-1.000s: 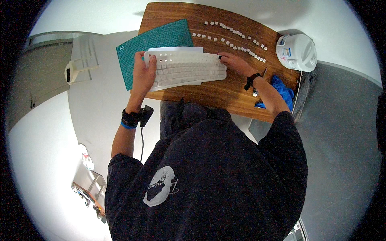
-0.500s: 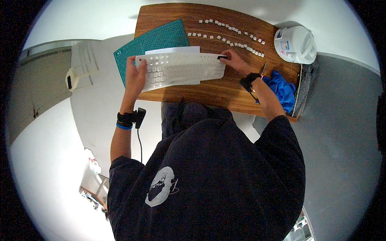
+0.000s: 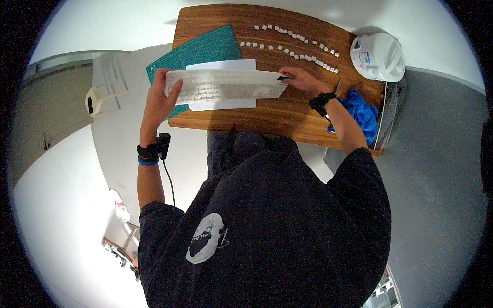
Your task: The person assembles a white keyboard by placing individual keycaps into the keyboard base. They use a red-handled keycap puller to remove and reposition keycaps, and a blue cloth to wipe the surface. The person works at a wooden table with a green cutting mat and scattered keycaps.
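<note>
A white keyboard (image 3: 226,86) is held tilted above the table, over a white sheet of paper (image 3: 246,106). My left hand (image 3: 163,97) grips its left end, thumb on the key side and fingers round the outer edge. At the upper right corner, my right hand (image 3: 302,80) is closed on a small black piece (image 3: 283,78) whose kind I cannot make out. Whether those fingers also grip the keyboard is unclear. Two wavy rows of loose white keycaps (image 3: 299,37) lie beyond it on the wooden table (image 3: 215,15).
A green cutting mat (image 3: 205,49) lies partly under the paper. At the table's far right stands a white lidded bucket (image 3: 380,59). A crumpled blue cloth (image 3: 361,115) rests near the right edge, beside my right wrist. A cable hangs from the black device (image 3: 164,146) on my left wrist.
The keyboard has shifted slightly left and tilted, so its key face shows narrower. My left hand moved left with it, while my right hand stays near the right corner.
</note>
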`<action>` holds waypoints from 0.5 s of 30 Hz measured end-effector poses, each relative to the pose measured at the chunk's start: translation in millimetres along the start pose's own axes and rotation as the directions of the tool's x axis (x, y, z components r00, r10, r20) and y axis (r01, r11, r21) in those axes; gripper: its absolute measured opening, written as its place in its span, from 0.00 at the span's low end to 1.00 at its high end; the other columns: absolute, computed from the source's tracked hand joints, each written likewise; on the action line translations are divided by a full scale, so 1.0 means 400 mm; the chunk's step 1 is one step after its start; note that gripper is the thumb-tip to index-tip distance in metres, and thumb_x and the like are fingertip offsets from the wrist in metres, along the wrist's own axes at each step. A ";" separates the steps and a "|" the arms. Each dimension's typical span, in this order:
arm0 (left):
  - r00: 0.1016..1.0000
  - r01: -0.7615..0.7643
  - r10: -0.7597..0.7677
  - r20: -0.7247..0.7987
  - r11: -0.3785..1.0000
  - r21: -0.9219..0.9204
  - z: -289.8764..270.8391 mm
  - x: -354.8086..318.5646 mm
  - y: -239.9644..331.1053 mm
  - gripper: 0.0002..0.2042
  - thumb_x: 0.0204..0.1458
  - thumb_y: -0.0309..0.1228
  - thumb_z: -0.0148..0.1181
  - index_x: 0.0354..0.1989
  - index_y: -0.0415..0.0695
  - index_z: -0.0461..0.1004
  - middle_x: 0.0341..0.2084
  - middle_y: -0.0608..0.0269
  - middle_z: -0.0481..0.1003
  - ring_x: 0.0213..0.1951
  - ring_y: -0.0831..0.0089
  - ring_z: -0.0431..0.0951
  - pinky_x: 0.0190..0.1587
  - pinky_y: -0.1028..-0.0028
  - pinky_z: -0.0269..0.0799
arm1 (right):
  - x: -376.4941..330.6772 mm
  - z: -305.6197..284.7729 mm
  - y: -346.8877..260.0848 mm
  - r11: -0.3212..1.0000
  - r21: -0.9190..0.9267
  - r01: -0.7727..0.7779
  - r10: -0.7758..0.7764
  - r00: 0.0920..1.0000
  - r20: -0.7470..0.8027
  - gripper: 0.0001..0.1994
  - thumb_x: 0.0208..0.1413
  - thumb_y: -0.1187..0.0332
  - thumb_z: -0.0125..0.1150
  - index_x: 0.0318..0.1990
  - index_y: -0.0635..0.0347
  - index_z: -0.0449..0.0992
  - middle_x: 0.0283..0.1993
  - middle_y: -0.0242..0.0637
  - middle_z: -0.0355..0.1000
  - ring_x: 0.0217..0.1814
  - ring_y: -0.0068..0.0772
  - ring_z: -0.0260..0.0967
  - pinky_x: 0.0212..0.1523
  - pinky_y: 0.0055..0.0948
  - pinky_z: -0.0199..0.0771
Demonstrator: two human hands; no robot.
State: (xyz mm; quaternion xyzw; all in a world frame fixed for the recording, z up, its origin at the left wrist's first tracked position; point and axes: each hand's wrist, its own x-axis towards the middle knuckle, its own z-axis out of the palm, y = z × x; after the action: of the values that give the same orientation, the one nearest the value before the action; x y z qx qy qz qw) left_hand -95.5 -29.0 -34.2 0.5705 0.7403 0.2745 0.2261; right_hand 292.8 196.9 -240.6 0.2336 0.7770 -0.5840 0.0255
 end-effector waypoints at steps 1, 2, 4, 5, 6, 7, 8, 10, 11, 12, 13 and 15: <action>0.999 0.039 -0.039 0.005 0.999 0.002 -0.011 0.010 0.020 0.14 0.61 0.33 0.59 0.49 0.41 0.68 0.45 0.51 0.76 0.42 0.60 0.79 0.43 0.63 0.76 | 0.000 -0.001 -0.006 0.999 -0.037 0.017 -0.018 1.000 -0.014 0.11 0.62 0.71 0.59 0.50 0.59 0.73 0.46 0.38 0.75 0.51 0.36 0.71 0.51 0.38 0.70; 0.997 0.077 -0.077 0.010 0.997 0.004 -0.015 0.016 0.032 0.14 0.59 0.33 0.60 0.49 0.41 0.69 0.45 0.50 0.76 0.44 0.58 0.79 0.45 0.62 0.76 | -0.001 -0.005 -0.012 0.997 -0.075 0.033 -0.036 0.999 -0.029 0.11 0.61 0.71 0.59 0.51 0.59 0.72 0.47 0.40 0.75 0.51 0.38 0.71 0.51 0.38 0.70; 0.999 -0.021 0.033 -0.035 0.956 0.292 -0.009 0.022 0.026 0.15 0.58 0.35 0.62 0.50 0.41 0.70 0.48 0.50 0.76 0.49 0.54 0.76 0.53 0.60 0.71 | -0.004 -0.011 -0.049 0.986 -0.147 0.084 -0.096 0.992 -0.076 0.11 0.61 0.71 0.58 0.51 0.59 0.72 0.48 0.42 0.74 0.51 0.42 0.72 0.51 0.39 0.70; 0.995 -0.064 0.091 -0.043 0.901 0.430 -0.003 0.027 0.022 0.16 0.57 0.35 0.63 0.50 0.41 0.71 0.49 0.50 0.76 0.51 0.52 0.75 0.56 0.60 0.69 | -0.005 -0.010 -0.067 0.976 -0.184 0.116 -0.138 0.984 -0.114 0.11 0.62 0.71 0.58 0.51 0.59 0.72 0.48 0.42 0.74 0.51 0.43 0.72 0.51 0.39 0.70; 0.985 -0.119 0.164 -0.044 0.848 0.516 0.012 0.035 0.033 0.17 0.56 0.36 0.63 0.50 0.41 0.72 0.48 0.50 0.76 0.52 0.51 0.75 0.57 0.58 0.68 | -0.006 -0.011 -0.084 0.964 -0.225 0.141 -0.178 0.972 -0.153 0.11 0.62 0.71 0.58 0.51 0.59 0.72 0.48 0.43 0.74 0.51 0.44 0.72 0.52 0.40 0.71; 0.970 -0.168 0.238 -0.038 0.783 0.599 0.036 0.046 0.056 0.17 0.55 0.37 0.64 0.50 0.42 0.73 0.47 0.50 0.77 0.52 0.50 0.74 0.59 0.56 0.66 | 0.001 -0.011 -0.093 0.959 -0.251 0.134 -0.178 0.971 -0.160 0.11 0.61 0.71 0.58 0.51 0.59 0.72 0.48 0.43 0.74 0.52 0.45 0.72 0.52 0.40 0.71; 0.950 -0.212 0.310 -0.026 0.706 0.675 0.063 0.059 0.077 0.18 0.54 0.38 0.65 0.49 0.42 0.74 0.46 0.50 0.77 0.53 0.49 0.73 0.60 0.54 0.65 | 0.008 -0.010 -0.103 0.953 -0.277 0.126 -0.177 0.970 -0.167 0.11 0.61 0.71 0.58 0.50 0.59 0.72 0.47 0.43 0.74 0.52 0.45 0.72 0.52 0.40 0.71; 0.965 -0.260 0.205 0.163 0.831 0.491 0.141 0.081 0.092 0.19 0.53 0.40 0.66 0.49 0.41 0.75 0.46 0.50 0.77 0.50 0.51 0.75 0.58 0.54 0.65 | 0.026 0.001 -0.119 0.950 -0.290 0.118 -0.171 0.972 -0.164 0.11 0.61 0.72 0.58 0.50 0.59 0.72 0.47 0.42 0.74 0.52 0.45 0.72 0.52 0.41 0.72; 0.945 -0.325 0.290 0.149 0.874 0.360 0.200 0.077 0.079 0.20 0.54 0.41 0.65 0.49 0.40 0.75 0.46 0.48 0.77 0.48 0.50 0.76 0.54 0.54 0.68 | 0.042 0.009 -0.127 0.953 -0.277 0.124 -0.170 0.974 -0.148 0.11 0.61 0.72 0.58 0.50 0.58 0.72 0.47 0.42 0.74 0.52 0.45 0.72 0.53 0.41 0.72; 0.926 -0.297 0.200 0.320 0.910 0.291 0.254 0.104 0.092 0.21 0.54 0.42 0.64 0.50 0.39 0.74 0.47 0.46 0.77 0.48 0.48 0.77 0.53 0.55 0.70 | 0.051 0.016 -0.129 0.956 -0.267 0.119 -0.160 0.978 -0.137 0.11 0.60 0.72 0.58 0.50 0.58 0.73 0.47 0.42 0.73 0.52 0.44 0.72 0.53 0.41 0.72; 0.910 -0.303 0.214 0.356 0.928 0.216 0.312 0.119 0.095 0.21 0.55 0.42 0.62 0.48 0.35 0.73 0.43 0.44 0.78 0.44 0.47 0.78 0.52 0.55 0.71 | 0.059 0.021 -0.131 0.948 -0.288 0.134 -0.179 0.975 -0.134 0.11 0.60 0.73 0.58 0.50 0.58 0.73 0.48 0.41 0.73 0.52 0.44 0.72 0.53 0.40 0.72; 0.905 -0.212 0.165 0.393 0.974 0.080 0.427 0.144 0.071 0.19 0.55 0.39 0.60 0.50 0.38 0.74 0.43 0.44 0.78 0.46 0.45 0.77 0.48 0.53 0.72 | 0.075 0.026 -0.134 0.928 -0.330 0.172 -0.224 0.966 -0.128 0.12 0.59 0.74 0.58 0.51 0.58 0.73 0.48 0.41 0.73 0.53 0.44 0.72 0.53 0.40 0.73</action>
State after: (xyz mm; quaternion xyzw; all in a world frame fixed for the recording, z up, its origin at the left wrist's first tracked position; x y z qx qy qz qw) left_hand 21.4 57.9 -144.2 0.6948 0.6382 0.1329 0.3039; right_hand 242.5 186.2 -205.2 0.1937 0.8796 -0.4303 -0.0605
